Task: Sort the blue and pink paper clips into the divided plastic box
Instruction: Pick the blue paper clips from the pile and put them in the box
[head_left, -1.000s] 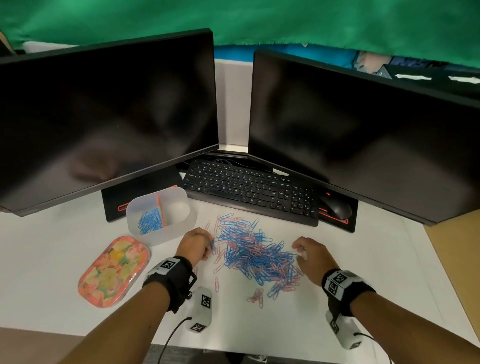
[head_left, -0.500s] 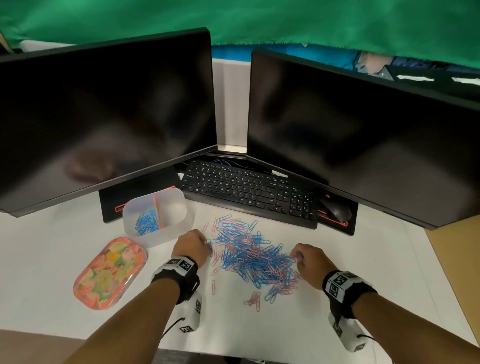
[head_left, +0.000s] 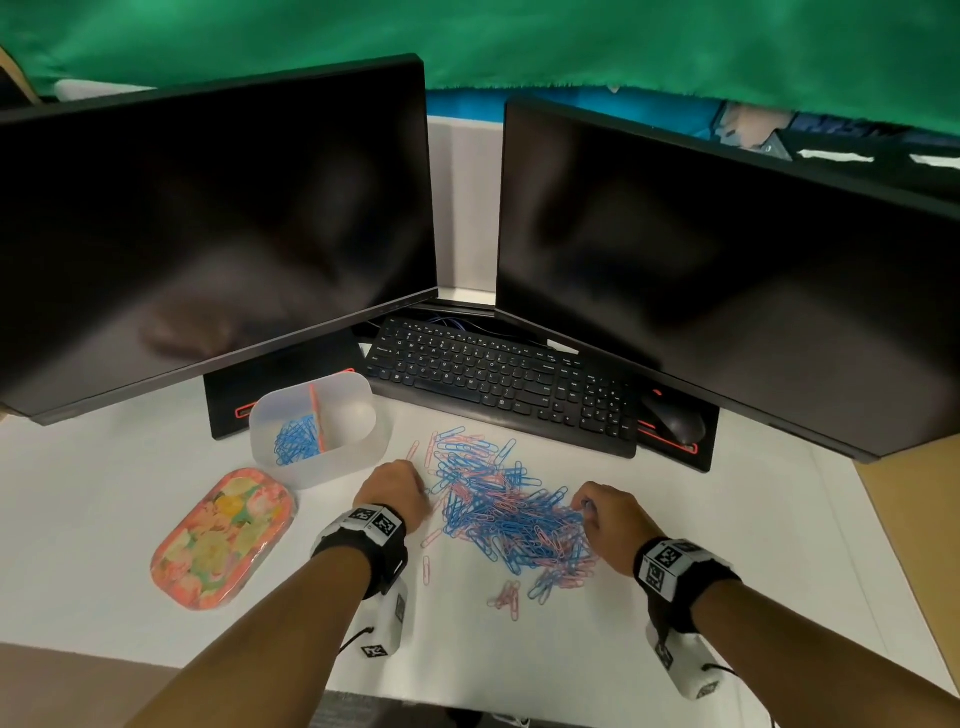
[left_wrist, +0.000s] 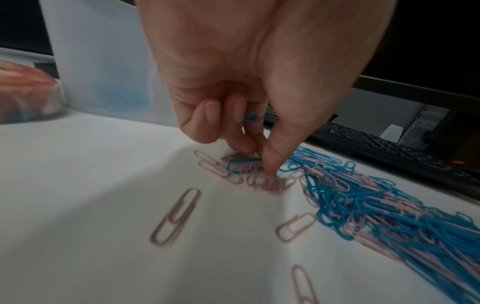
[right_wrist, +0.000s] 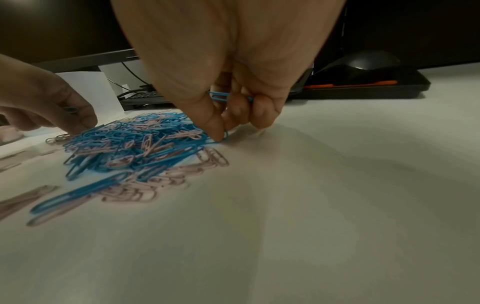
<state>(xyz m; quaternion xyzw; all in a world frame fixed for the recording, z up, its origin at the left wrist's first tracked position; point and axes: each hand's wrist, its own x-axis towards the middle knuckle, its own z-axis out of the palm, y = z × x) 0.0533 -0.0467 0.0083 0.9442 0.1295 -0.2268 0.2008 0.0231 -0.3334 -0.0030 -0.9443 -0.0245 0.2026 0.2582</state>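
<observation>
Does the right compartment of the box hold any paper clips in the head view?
No. The box holds blue clips only left of its divider; the right compartment shows bare plastic.

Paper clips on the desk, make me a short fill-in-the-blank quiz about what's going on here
1. The translucent divided plastic box holds only ____ clips so far.
2. The flowery oval lid lies ____ the box, not on it.
3. The right hand grips a ____ paper clip.
4. The left hand reaches into the mixed clip pile from its ____ side.

Answers: blue; beside; blue; left
</observation>
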